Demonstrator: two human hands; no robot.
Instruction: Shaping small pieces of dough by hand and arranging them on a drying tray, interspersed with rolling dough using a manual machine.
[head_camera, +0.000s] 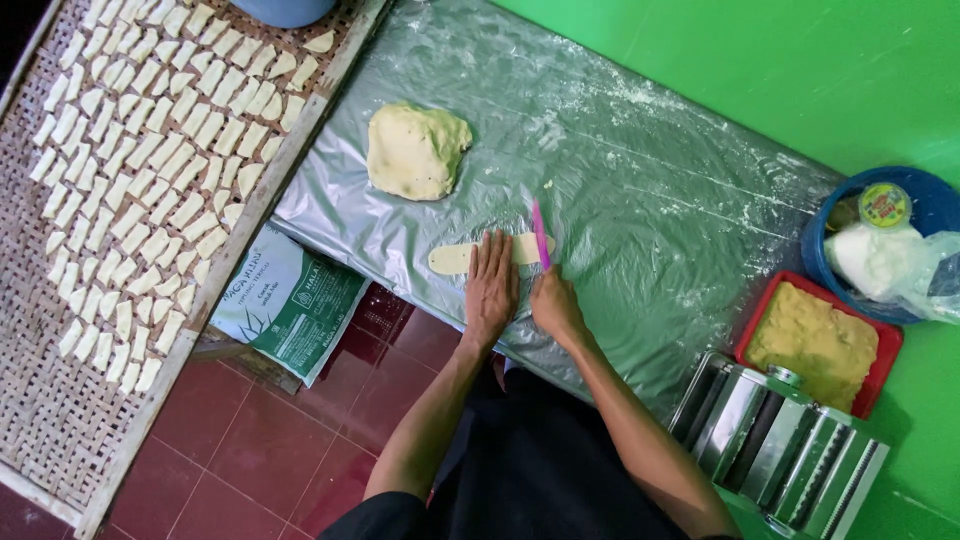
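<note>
Woven tray (40, 420): fills the left of the frame, covered in rows of small cut dough pieces (150, 190); well apart from the hands.
Desk (650, 200): centre of the frame, wrapped in floured plastic sheet, likely slick.
Pasta roller (775, 445): lower right, metal, beside a red tray of dough (815, 340) and a blue bowl (930, 205) holding a bag.
Dough lump (415, 150): upper centre, soft, near the strip but apart from it.
Dough strip (455, 258): centre, flat on the sheet; thin, soft, light, probably tears or stretches if lifted by one end, so best pinned flat.
Left hand (490, 285): fingers spread open, palm pressing the strip.
Right hand (553, 300): fingers closed around a pink knife (540, 235), blade at the strip's right end.
In the way: nothing between hands and strip.
</note>
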